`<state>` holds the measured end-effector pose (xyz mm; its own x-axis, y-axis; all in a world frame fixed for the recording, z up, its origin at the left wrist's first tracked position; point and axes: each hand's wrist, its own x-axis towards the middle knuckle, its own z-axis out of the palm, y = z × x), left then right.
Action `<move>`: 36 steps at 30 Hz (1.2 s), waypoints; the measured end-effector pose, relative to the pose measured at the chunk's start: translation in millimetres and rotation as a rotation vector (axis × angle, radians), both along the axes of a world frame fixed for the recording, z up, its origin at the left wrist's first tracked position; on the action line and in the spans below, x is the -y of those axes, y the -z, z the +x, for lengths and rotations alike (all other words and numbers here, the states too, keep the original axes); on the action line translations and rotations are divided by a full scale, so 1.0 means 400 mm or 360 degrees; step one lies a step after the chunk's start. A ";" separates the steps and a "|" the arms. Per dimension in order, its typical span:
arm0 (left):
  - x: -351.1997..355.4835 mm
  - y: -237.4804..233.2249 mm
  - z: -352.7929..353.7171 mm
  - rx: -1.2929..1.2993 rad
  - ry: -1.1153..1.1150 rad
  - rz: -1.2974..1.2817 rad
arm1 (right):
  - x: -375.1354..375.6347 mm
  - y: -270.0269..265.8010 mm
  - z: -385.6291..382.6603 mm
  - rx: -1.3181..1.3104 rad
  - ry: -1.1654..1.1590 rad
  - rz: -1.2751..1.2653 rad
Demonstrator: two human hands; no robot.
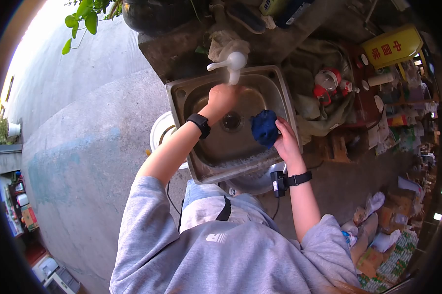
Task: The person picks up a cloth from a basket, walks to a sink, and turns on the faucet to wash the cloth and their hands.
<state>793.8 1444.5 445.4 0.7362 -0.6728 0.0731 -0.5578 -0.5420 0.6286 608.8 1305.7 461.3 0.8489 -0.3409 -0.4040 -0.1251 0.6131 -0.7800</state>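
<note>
A metal sink (pixel 208 169) lies in front of me, with a round drain (pixel 231 121) in its floor. Over its far rim stands a white faucet (pixel 234 61), its lever pointing left. My left hand (pixel 223 99) is just under the spout, its fingers blurred and partly hidden, so I cannot see how they are bent. Over the right side of the basin, my right hand (pixel 286 141) grips a bunched dark blue cloth (pixel 265 129) between thumb and fingers. A black band is on each wrist; the right one carries a small box with a cable.
Below the sink are a white bucket (pixel 158 133) on the left and a metal basin (pixel 254 182) near my legs. Red-capped bottles (pixel 328 81) rest on a drab cloth (pixel 311 115) at right. A dark pot (pixel 154 14) stands at the far edge; cluttered boxes and bags lie lower right.
</note>
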 end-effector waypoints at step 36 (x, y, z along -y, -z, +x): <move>-0.160 -0.071 -0.016 -0.1537 0.0007 -0.1069 | -0.023 0.006 -0.041 -0.0034 0.0071 0.0058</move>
